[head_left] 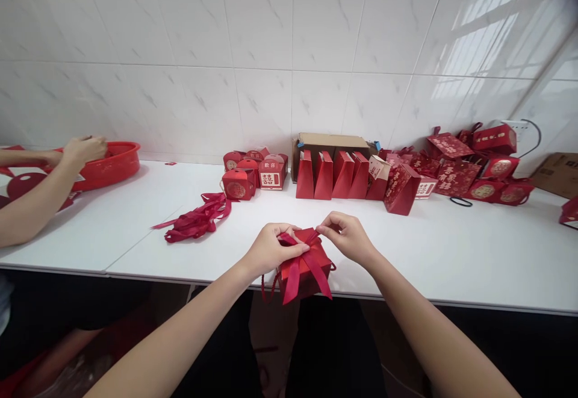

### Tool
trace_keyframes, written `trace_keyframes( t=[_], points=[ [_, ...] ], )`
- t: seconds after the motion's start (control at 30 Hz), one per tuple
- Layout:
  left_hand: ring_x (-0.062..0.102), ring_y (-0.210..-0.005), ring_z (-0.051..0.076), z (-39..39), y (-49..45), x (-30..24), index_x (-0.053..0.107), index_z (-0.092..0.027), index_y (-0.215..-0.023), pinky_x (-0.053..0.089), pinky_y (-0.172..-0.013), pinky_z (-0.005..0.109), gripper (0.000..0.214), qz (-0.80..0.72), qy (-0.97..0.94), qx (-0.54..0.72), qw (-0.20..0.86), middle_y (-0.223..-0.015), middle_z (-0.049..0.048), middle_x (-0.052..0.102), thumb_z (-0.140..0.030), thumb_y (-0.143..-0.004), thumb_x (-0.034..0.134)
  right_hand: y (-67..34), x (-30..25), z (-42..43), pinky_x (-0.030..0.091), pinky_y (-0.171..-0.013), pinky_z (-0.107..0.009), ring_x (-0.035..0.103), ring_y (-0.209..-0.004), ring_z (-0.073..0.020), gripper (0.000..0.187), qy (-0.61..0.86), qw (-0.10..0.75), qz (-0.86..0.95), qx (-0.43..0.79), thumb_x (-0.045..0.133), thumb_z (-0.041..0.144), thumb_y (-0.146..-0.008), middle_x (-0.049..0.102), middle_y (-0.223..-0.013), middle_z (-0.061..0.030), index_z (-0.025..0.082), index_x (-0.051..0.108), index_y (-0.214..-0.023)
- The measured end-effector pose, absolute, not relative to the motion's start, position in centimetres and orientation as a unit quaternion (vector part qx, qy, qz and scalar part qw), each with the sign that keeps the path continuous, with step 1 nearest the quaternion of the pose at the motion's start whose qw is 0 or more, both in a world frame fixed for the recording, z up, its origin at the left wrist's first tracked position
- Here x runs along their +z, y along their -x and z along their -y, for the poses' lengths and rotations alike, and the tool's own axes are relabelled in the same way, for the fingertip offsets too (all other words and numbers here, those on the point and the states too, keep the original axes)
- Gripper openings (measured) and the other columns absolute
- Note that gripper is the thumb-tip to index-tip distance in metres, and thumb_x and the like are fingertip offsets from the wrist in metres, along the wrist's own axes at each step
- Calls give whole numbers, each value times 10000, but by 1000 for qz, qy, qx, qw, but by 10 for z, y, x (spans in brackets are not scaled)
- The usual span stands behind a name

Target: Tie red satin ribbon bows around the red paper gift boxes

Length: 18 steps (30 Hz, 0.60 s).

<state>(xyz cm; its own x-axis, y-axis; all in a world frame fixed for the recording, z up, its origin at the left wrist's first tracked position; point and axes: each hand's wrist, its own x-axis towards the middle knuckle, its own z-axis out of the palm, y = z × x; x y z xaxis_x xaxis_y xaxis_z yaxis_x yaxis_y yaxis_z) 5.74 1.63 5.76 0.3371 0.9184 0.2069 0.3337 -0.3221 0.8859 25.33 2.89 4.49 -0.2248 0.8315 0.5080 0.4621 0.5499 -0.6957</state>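
A small red gift box with a twisted cord handle sits at the front edge of the white table, in front of me. Over its top lies a dark pink ribbon tied in a bow, its two tails hanging down the near side. My left hand pinches the bow from the left, thumb near the knot. On the other side, my right hand holds the ribbon's right loop between thumb and fingertips. Both hands are closed on the ribbon.
A bundle of ribbons lies to the left. Behind stand small red boxes, a row of tall red boxes before a cardboard box, and a pile of red boxes. Another person's hand reaches into a red basin.
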Motion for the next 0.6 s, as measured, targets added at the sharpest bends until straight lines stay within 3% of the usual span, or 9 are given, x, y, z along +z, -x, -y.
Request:
trace_keyframes(
  t=[0.4,0.6],
  points=[
    [621,-950,248,-14,-57,59,572,-154,-577,468,-814,340,213,-427,-706,389,409,-958,92,690,-297,-633,719,-251,43,-27,374,-561,-249,495,-596,-122,191,436,478,735,203,563,264,-790,563,-639,-3,183,537,-619],
    [584,-1035,262,-12,-56,59,560,-169,-556,439,-868,365,232,-421,-707,404,400,-824,79,697,-305,-634,731,-251,34,-22,379,-572,-257,485,-605,-127,209,441,503,705,233,561,309,-797,537,-636,-2,184,534,-632]
  ],
)
